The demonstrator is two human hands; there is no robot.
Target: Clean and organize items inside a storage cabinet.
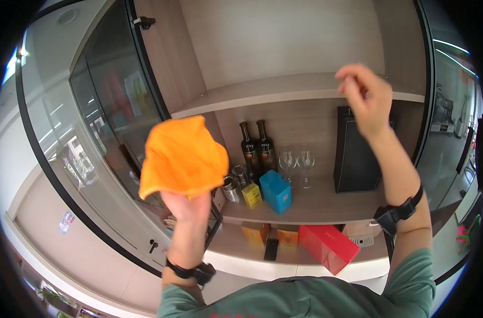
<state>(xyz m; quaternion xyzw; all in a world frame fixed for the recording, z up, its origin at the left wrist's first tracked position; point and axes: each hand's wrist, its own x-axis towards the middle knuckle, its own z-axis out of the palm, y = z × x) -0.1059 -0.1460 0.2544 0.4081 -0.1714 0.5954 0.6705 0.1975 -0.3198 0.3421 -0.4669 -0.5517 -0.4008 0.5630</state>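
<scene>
An orange cloth (184, 155) is draped over my raised left hand (188, 204), hiding most of its fingers; it hangs in front of the left side of an open cabinet. My right hand (366, 95) is up at the right end of the upper shelf (273, 93), fingers curled, with no object visible in it. Whether it touches the shelf edge cannot be told. Below and behind its wrist stands a black box (357, 157) on the shelf underneath. The upper compartment's back panel (281, 39) lies between and above both hands.
On the middle shelf stand two dark bottles (266, 149), stemmed glasses (305, 159), metal cups (231, 189), a yellow box (252, 195) and blue boxes (280, 194). Lower down are a red box (329, 246) and orange boxes (288, 235). Black-framed glass doors (118, 99) flank the cabinet.
</scene>
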